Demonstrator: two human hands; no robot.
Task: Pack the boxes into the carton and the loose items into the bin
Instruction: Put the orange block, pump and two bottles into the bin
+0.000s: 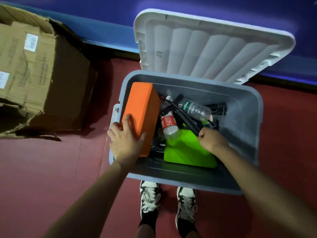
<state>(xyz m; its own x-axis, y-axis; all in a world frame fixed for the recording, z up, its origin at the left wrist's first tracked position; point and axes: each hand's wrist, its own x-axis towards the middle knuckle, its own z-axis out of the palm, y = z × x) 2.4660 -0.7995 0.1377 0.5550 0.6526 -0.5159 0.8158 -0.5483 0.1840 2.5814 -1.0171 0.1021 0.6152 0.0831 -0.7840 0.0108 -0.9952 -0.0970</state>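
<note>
The orange block (142, 109) stands on edge inside the grey bin (248, 103), against the wall at 9 o'clock. Its long axis runs roughly 6 to 12, with the far end tipped slightly toward 1. The left hand (127, 140) grips its near end, thumb on the broad face. The right hand (211, 140), at 3 o'clock from the left and well apart from it, is fisted round a black strap (185, 117). The bin also holds one green block (185, 152) lying flat, two clear bottles (169, 124) and dark clutter. Its white lid (205, 48) stands open at 12. One torn carton (34, 66) lies at 10; its contents are hidden. Two shoes (151, 198) show at 6.
</note>
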